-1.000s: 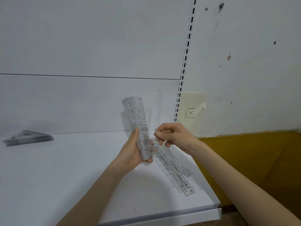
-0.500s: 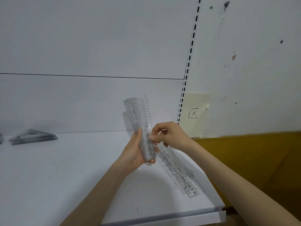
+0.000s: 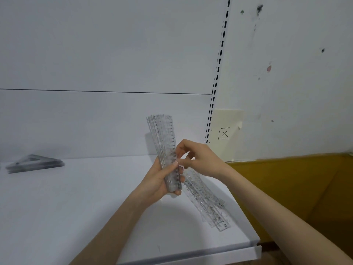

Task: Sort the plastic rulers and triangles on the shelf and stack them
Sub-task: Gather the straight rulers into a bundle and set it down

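My left hand (image 3: 159, 180) grips a bundle of clear plastic rulers (image 3: 164, 138) that stands upright above the white shelf (image 3: 76, 207). My right hand (image 3: 198, 159) is at the bundle's right edge, its fingertips touching the rulers about halfway up. Several more clear rulers (image 3: 206, 203) lie loosely fanned on the shelf below my right hand, near the right edge. A stack of clear plastic triangles (image 3: 34, 163) lies flat at the far left, against the back wall.
The shelf's front edge (image 3: 191, 255) runs along the bottom and its right end is close to the loose rulers. A slotted upright (image 3: 217, 73) rises at the back right. Beyond it, a paper note (image 3: 225, 132) hangs on the wall above a yellow-brown surface (image 3: 296, 188).
My right hand brought a single ruler leftward and set it against the bundle in my left hand. It now rests at the bundle's right edge.
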{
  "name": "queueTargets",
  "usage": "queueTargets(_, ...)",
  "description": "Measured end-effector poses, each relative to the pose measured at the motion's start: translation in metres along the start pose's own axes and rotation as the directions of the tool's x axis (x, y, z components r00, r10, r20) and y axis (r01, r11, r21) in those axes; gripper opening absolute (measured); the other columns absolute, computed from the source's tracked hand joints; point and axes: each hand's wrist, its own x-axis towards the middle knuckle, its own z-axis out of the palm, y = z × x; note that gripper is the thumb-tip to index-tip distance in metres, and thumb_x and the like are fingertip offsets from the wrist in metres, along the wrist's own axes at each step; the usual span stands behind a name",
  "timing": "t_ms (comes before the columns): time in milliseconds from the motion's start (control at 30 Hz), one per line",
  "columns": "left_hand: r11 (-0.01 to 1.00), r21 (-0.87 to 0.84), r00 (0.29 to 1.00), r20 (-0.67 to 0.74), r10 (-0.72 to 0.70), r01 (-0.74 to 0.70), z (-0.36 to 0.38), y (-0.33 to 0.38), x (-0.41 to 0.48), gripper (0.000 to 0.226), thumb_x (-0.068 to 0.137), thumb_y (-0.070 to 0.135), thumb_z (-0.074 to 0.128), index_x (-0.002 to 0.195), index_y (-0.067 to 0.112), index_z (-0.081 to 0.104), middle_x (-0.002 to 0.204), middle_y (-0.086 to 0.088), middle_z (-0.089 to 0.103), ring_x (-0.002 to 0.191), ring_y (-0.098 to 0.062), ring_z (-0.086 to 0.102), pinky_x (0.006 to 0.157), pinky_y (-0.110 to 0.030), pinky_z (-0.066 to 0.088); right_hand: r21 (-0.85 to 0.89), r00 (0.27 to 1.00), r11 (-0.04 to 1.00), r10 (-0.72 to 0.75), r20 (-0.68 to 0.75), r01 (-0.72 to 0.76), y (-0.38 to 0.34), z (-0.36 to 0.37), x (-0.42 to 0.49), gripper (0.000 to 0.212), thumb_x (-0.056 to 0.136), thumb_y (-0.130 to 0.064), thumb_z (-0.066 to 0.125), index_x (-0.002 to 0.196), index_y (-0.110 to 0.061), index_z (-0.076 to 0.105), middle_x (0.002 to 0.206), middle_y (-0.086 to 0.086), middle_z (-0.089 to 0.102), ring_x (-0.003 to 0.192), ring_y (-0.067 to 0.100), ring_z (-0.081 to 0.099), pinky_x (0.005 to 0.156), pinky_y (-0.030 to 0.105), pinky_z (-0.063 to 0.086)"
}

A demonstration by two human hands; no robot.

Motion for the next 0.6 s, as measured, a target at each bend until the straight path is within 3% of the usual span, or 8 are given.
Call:
queueTargets(100, 0.999, -0.045, 0.999, -0.049, 0.0, -0.002, -0.001, 0.001, 0.001, 0.04, 0.085, 0.017, 0.059, 0.121, 0.027, 0.042, 0.08, -0.011, 0.058, 0.065, -0.025, 0.057, 0.049, -0.031, 0.044, -0.077, 0.978, 0.981, 0.166, -0.127, -0.176, 0.018, -0.01, -0.003, 0.009, 0.094, -0.02, 0.058, 0.088, -0.013, 0.06, 0.081, 0.003, 0.067, 0.062, 0.017, 0.065, 0.052, 0.018, 0.044)
queueTargets(200, 0.997, -0.075, 0.997, -0.07, 0.013, -0.019, -0.004, 0.001, 0.003, 0.036, 0.085, 0.017, 0.06, 0.114, 0.028, 0.042, 0.082, -0.012, 0.057, 0.065, -0.024, 0.058, 0.05, -0.032, 0.043, -0.399, 0.908, 0.838, 0.418, 0.029, -0.373, 0.038, -0.011, -0.015, 0.038, 0.088, -0.043, 0.064, 0.087, -0.005, 0.066, 0.071, 0.0, 0.063, 0.059, 0.014, 0.059, 0.055, 0.023, 0.047)
queueTargets(267, 0.996, -0.084, 0.997, -0.082, 0.015, -0.022, -0.006, 0.001, 0.004, 0.035, 0.085, 0.016, 0.06, 0.113, 0.029, 0.043, 0.084, -0.012, 0.056, 0.065, -0.025, 0.058, 0.051, -0.032, 0.043, -0.476, 0.858, 0.779, 0.506, 0.09, -0.409, 0.045, -0.005, -0.021, 0.048, 0.075, -0.054, 0.072, 0.086, -0.008, 0.07, 0.078, -0.001, 0.068, 0.071, 0.015, 0.063, 0.064, 0.029, 0.052)
queueTargets(433, 0.997, -0.072, 0.997, -0.076, 0.013, -0.019, -0.007, -0.001, 0.005, 0.035, 0.084, 0.016, 0.061, 0.113, 0.029, 0.045, 0.084, -0.013, 0.056, 0.066, -0.025, 0.058, 0.051, -0.033, 0.042, -0.441, 0.824, 0.77, 0.555, 0.108, -0.461, 0.04, 0.0, -0.023, 0.037, 0.071, -0.038, 0.082, 0.094, -0.01, 0.072, 0.095, 0.002, 0.068, 0.088, 0.017, 0.061, 0.078, 0.033, 0.055)
queueTargets(500, 0.997, -0.072, 0.997, -0.076, 0.013, -0.018, -0.007, -0.001, 0.005, 0.034, 0.084, 0.016, 0.061, 0.112, 0.029, 0.045, 0.084, -0.013, 0.056, 0.067, -0.025, 0.058, 0.051, -0.033, 0.042, -0.395, 0.8, 0.771, 0.586, 0.131, -0.5, 0.038, -0.002, -0.023, 0.032, 0.074, -0.029, 0.081, 0.097, -0.01, 0.07, 0.094, 0.004, 0.065, 0.077, 0.015, 0.055, 0.068, 0.026, 0.051)
queueTargets(600, 0.997, -0.077, 0.997, -0.073, 0.01, -0.015, -0.007, -0.002, 0.004, 0.033, 0.084, 0.017, 0.061, 0.11, 0.03, 0.046, 0.084, -0.012, 0.056, 0.067, -0.025, 0.058, 0.051, -0.033, 0.042, -0.185, 0.763, 0.792, 0.61, 0.212, -0.582, 0.042, -0.008, -0.026, 0.009, 0.08, -0.016, 0.076, 0.08, -0.01, 0.068, 0.076, 0.01, 0.064, 0.057, 0.016, 0.05, 0.051, 0.02, 0.043)
